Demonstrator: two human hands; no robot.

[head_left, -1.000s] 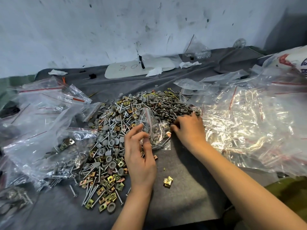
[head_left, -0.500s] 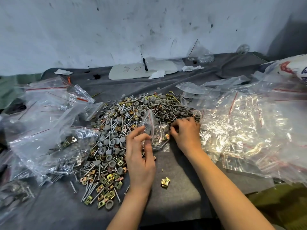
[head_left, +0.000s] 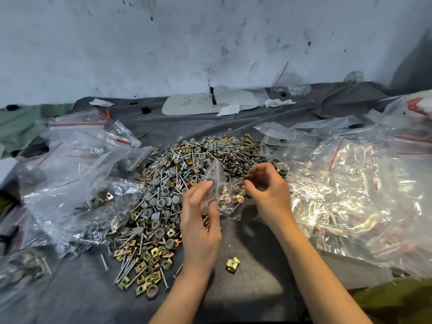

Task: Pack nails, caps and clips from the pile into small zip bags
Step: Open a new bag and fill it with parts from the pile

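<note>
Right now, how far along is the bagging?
Done: some filled bags lie left of the pile. In hand: the left hand holds a partly filled bag; the right hand curls beside it, contents unclear. Left: the pile is large, and empty bags wait on the right.

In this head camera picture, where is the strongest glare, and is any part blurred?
Head view: the strongest glare lies on the heap of clear plastic zip bags at the right; the fingertips of the right hand look slightly motion-blurred; a soft shadow falls on the grey cloth between the forearms.
</note>
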